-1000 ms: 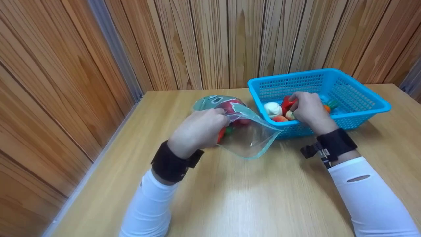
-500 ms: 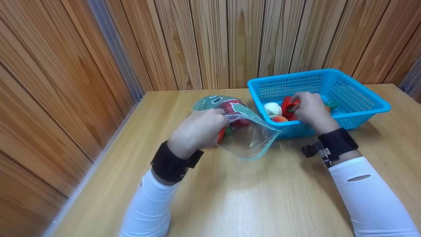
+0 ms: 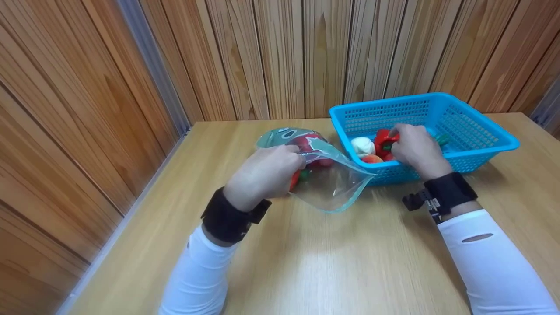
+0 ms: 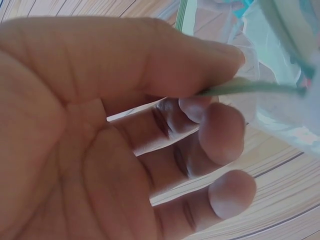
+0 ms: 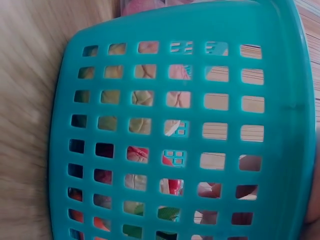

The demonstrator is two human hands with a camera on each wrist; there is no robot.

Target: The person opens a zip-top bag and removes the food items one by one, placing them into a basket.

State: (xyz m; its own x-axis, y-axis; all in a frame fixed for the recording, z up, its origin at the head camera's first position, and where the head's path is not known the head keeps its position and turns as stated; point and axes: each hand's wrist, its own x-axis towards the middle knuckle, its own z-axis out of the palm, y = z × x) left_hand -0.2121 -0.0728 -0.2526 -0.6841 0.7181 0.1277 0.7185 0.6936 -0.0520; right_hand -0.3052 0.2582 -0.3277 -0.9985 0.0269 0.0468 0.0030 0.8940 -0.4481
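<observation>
Head view shows a clear zip bag (image 3: 326, 175) lying on the wooden surface (image 3: 332, 262), with its open mouth turned toward the blue basket (image 3: 477, 129). The left hand (image 3: 262, 175) pinches the top edge of the bag between thumb and fingers and holds the mouth up and open. From the left wrist view, the thumb presses the green strip of the bag (image 4: 250, 86) against the first finger, and the other fingers (image 4: 222, 132) are loosely curled below it. Red toy food (image 3: 308, 144) sits deep inside the bag, near its far end.

The right hand (image 3: 415, 146) is inside the basket, just beside the bag. Its fingers are curled around a red toy pepper (image 3: 383, 141). A white toy food (image 3: 362, 145) and an orange one (image 3: 372, 158) lie next to the pepper, on the side close to the bag. A bit of green (image 3: 442, 139) peeks out behind the hand.

From the right wrist view, the basket wall (image 5: 175, 125) fills the picture, and red, green and orange bits show through its holes.

Both arms wear white sleeves and black wrist bands. Wooden walls stand behind the surface.
</observation>
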